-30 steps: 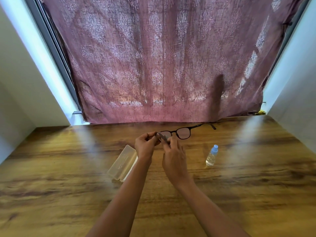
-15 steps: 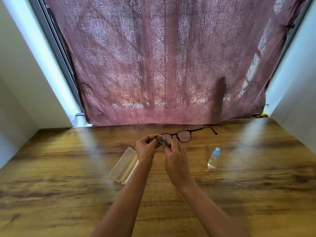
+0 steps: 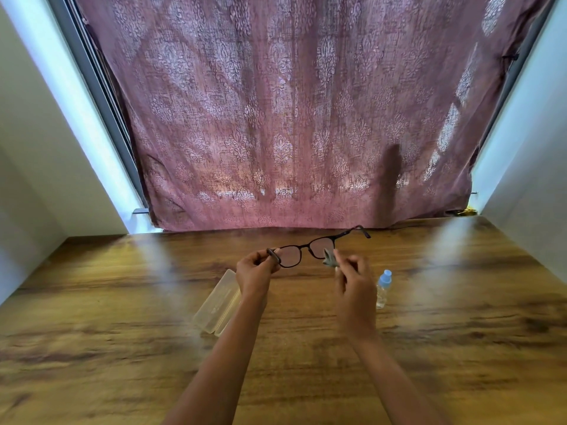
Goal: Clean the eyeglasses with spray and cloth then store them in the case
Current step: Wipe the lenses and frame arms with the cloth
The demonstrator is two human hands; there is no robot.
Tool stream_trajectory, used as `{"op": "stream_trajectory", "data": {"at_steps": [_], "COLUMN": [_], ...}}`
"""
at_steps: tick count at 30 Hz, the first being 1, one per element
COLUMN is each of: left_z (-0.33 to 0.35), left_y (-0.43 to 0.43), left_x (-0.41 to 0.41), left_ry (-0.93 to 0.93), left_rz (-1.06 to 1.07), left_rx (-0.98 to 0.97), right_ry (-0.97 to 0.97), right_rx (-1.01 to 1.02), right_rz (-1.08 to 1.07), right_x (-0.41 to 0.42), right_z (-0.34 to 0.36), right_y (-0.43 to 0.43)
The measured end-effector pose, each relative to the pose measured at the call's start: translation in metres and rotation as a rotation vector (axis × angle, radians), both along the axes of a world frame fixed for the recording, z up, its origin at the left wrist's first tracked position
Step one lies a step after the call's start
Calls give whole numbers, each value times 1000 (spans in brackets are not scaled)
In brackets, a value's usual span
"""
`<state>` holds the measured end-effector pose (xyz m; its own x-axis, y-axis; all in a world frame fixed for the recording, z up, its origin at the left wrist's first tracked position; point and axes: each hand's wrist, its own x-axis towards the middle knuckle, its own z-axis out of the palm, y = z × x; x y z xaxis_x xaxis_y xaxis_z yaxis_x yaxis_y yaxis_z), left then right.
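Dark-framed eyeglasses [image 3: 306,251] hang in the air above the wooden table [image 3: 460,317], one temple arm pointing back right. My left hand [image 3: 254,276] pinches the frame's left end. My right hand [image 3: 354,282] pinches a small grey cloth [image 3: 329,258] that lies against the right lens. A translucent glasses case [image 3: 216,303] lies open on the table under my left forearm. A small clear spray bottle [image 3: 383,288] with a blue cap stands just right of my right hand.
A patterned mauve curtain [image 3: 291,118] hangs along the table's back edge. White walls [image 3: 36,148] close in on both sides.
My right hand has moved right with the cloth, from the left lens to the right lens. The hands are now apart and the glasses sit slightly higher.
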<state>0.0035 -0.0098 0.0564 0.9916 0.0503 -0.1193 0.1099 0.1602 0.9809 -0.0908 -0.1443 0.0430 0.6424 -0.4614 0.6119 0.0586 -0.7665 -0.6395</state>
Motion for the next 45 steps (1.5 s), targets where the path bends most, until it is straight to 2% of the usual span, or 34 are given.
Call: {"op": "stream_trajectory", "data": {"at_steps": [4,10,14,20,27,30,35,42,45], "left_z": [3,8,9,5,-1,1,0,0,2], "left_y": [1,2,-1,0,-2,-4,-1,-2,-4], "left_x": [-3,-10,-11,-11,-8,-8,-5,-4,-6], "left_ry": [-6,-32,-41,-60,-8,-18,-34,-21,-41], "left_rz": [-7,-20,-51,-11,-23,-17,5,-18,-25], "left_rx": [-24,5,12,45,32,22,32,19,14], "right_ry": [-44,-32,53,130,203,181,206,185,151], "right_rx": [37,-71,-162,-230,-165,-124,-171,-224,-213], "right_rz": [-15,-1,-32,57,-54,-9,64,-98,-76], "right_x": [-2,7,14,6,7,15,9,13,17], "right_z": [1,11,12,1,0,7,-4,-1,4], "right_y": [-2,-3,3,15,-1,8,11,-3,8]}}
